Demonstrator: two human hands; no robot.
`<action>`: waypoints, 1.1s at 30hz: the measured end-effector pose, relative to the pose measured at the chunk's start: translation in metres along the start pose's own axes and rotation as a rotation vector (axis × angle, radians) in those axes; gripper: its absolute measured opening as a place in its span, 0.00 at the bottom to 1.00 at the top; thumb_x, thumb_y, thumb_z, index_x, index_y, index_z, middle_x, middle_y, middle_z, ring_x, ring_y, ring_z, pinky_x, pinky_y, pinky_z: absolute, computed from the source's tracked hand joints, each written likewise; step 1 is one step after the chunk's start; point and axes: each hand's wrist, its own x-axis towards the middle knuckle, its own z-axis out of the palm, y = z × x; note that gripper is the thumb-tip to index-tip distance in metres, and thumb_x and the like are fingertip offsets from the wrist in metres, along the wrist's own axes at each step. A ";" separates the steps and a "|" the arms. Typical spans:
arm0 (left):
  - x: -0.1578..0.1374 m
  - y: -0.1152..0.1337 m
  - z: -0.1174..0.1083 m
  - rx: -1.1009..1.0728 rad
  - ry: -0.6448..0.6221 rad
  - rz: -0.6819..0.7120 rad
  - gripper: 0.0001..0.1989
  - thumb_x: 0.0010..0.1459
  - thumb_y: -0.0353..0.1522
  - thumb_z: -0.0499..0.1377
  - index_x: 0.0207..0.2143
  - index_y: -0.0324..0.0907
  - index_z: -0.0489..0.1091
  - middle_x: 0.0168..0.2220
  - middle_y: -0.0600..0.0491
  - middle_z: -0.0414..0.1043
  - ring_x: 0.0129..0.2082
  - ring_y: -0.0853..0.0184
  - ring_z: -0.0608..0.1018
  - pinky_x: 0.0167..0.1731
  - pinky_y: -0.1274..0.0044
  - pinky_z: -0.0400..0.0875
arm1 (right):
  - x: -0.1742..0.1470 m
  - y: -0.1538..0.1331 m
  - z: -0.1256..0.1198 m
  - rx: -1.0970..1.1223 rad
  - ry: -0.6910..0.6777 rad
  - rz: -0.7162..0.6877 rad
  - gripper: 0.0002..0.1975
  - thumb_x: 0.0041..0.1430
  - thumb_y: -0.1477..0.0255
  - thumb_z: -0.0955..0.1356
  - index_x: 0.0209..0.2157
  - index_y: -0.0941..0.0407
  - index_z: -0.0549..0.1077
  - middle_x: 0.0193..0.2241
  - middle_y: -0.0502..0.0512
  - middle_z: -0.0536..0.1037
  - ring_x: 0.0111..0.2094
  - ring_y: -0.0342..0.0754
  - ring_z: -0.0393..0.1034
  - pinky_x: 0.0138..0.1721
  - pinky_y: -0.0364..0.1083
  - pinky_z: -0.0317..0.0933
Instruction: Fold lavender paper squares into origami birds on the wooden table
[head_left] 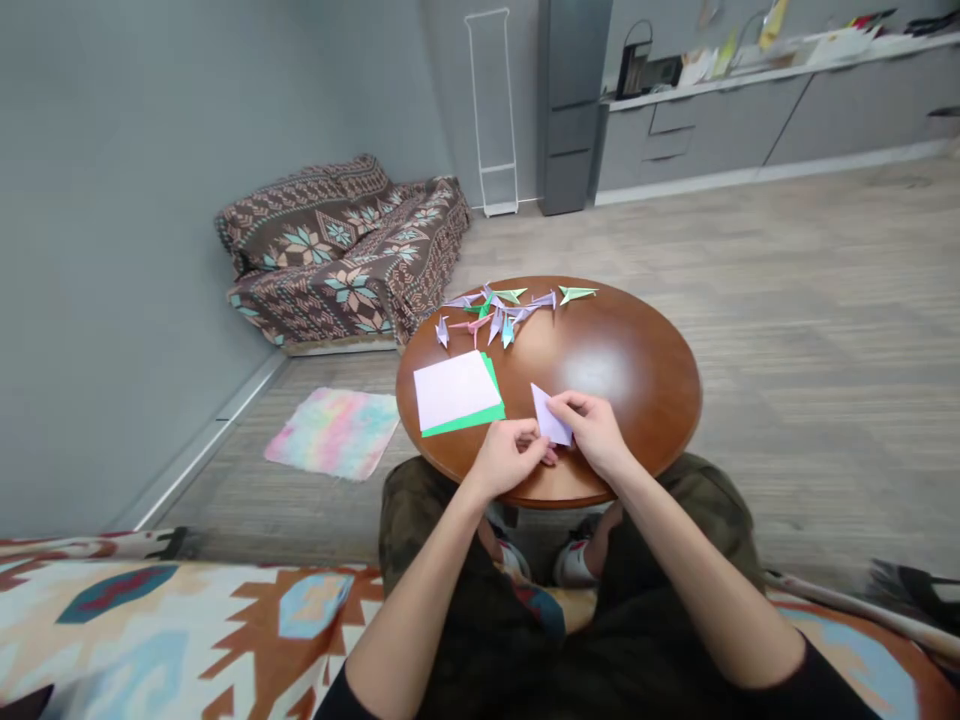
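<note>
A small piece of folded lilac paper [550,420] is held up between my hands near the front edge of the round wooden table [637,400]. My right hand [592,430] pinches its right side between thumb and fingers. At the lower left corner, my left hand [511,458] has its fingers curled closed on the paper. To the left lies a stack of paper sheets [456,390], lilac on top with green showing beneath. Several folded paper cranes [495,310], in lilac, green, pink and blue, are grouped at the far left of the tabletop.
A sofa under a patterned cover [337,260] stands beyond the table to the left, with a fluffy pastel rug [334,432] on the floor before it. Behind are a white rack [495,168], a grey fridge [574,110] and a kitchen counter [720,120]. My knees flank the table.
</note>
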 end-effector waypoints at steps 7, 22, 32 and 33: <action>0.004 -0.007 -0.002 -0.010 0.201 0.058 0.21 0.61 0.47 0.63 0.25 0.40 0.69 0.18 0.59 0.65 0.17 0.75 0.65 0.19 0.81 0.58 | -0.005 -0.007 0.002 -0.049 -0.134 -0.055 0.13 0.69 0.64 0.70 0.47 0.59 0.77 0.44 0.55 0.80 0.40 0.49 0.77 0.41 0.51 0.75; 0.005 -0.009 -0.004 -0.181 0.375 0.027 0.23 0.56 0.51 0.66 0.28 0.40 0.69 0.16 0.59 0.67 0.14 0.76 0.66 0.16 0.82 0.58 | -0.004 -0.010 0.004 -0.003 -0.016 -0.093 0.13 0.65 0.62 0.73 0.43 0.57 0.78 0.37 0.54 0.81 0.35 0.48 0.76 0.38 0.48 0.72; 0.004 -0.009 -0.007 -0.275 0.364 0.054 0.19 0.54 0.44 0.70 0.25 0.40 0.68 0.16 0.61 0.64 0.15 0.77 0.62 0.18 0.82 0.54 | -0.020 -0.024 0.012 -0.137 -0.079 -0.056 0.14 0.59 0.61 0.74 0.27 0.54 0.73 0.15 0.45 0.68 0.19 0.44 0.59 0.22 0.45 0.51; 0.005 -0.010 -0.007 -0.284 0.370 0.058 0.21 0.55 0.45 0.69 0.23 0.40 0.68 0.16 0.60 0.64 0.16 0.77 0.62 0.19 0.81 0.55 | -0.020 -0.024 0.012 -0.144 -0.077 -0.056 0.14 0.59 0.61 0.74 0.26 0.54 0.72 0.15 0.45 0.68 0.19 0.44 0.59 0.23 0.45 0.51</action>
